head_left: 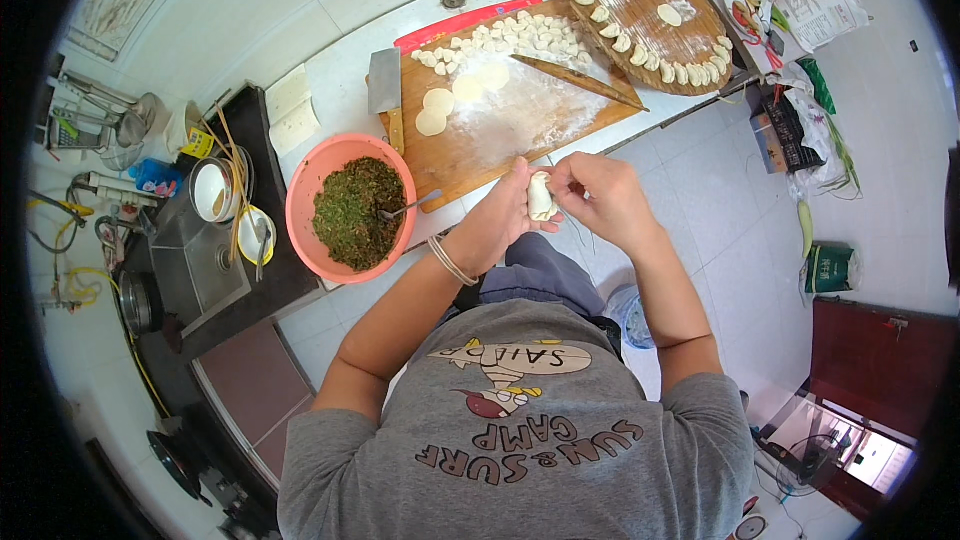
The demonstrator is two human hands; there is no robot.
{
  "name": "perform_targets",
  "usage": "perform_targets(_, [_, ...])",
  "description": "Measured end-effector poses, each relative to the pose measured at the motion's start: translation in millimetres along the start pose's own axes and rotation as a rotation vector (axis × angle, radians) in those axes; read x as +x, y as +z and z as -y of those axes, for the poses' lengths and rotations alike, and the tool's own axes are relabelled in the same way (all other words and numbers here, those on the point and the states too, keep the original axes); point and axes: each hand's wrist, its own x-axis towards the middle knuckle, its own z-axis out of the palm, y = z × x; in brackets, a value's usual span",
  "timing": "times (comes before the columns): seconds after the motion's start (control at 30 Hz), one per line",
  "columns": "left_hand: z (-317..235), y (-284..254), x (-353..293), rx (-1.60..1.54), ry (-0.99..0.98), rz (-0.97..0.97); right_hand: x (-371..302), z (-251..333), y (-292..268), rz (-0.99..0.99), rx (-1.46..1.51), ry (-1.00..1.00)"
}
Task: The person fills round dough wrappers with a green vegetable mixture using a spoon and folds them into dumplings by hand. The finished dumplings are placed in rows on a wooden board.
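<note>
A pale dumpling (542, 198) rests in my left hand (500, 218), whose fingers cup it from beneath. The bent fingers of my right hand (608, 192) pinch its right edge. Both hands are just off the near edge of a floured wooden cutting board (450, 165). On that board lie several flat round wrappers (432, 122), many small dough pieces (520, 35) and a tapered rolling pin (580, 83). To the left, a pink bowl (300, 175) contains chopped green filling (350, 215), with a spoon (410, 206) stuck in it.
A cleaver (385, 88) lies on the cutting board's left end. Beyond it to the right, a round wooden board (645, 5) carries finished dumplings (622, 43) along its rim. A sink (205, 265) with stacked bowls is at far left; a plastic bin (630, 318) stands on the floor.
</note>
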Motion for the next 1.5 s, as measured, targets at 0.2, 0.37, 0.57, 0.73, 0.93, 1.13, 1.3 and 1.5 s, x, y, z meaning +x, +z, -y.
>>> perform_targets(0.2, [-5.8,-5.9,-3.4,-0.027,-0.021,0.055,8.4,-10.3,-13.5,-0.027,0.067,-0.239])
perform_targets(0.37, [-5.8,-5.5,-3.4,-0.006,-0.057,0.093,8.6,-11.6,-13.2,0.025,0.083,-0.288])
perform_targets(0.57, [-2.9,-0.9,-0.9,0.088,-0.104,0.012,5.0,4.3,-9.3,0.094,-0.131,-0.176])
perform_targets(0.73, [-5.1,-9.9,-3.3,0.090,-0.119,0.058,7.4,1.0,-12.9,0.029,-0.019,-0.224])
perform_targets(0.93, [-13.2,-8.2,-9.1,0.053,-0.159,0.128,14.1,4.0,-14.6,0.099,-0.033,-0.362])
perform_targets(1.13, [-15.8,-20.8,-8.4,0.049,-0.219,0.214,15.1,16.3,-7.4,0.134,-0.060,-0.348])
perform_targets(1.3, [-15.8,-31.7,-4.3,0.046,-0.284,0.241,13.4,18.3,-0.8,0.182,-0.104,-0.277])
perform_targets(1.5, [-12.8,-38.7,19.3,0.001,-0.370,0.279,11.2,2.4,-4.7,0.238,-0.156,-0.152])
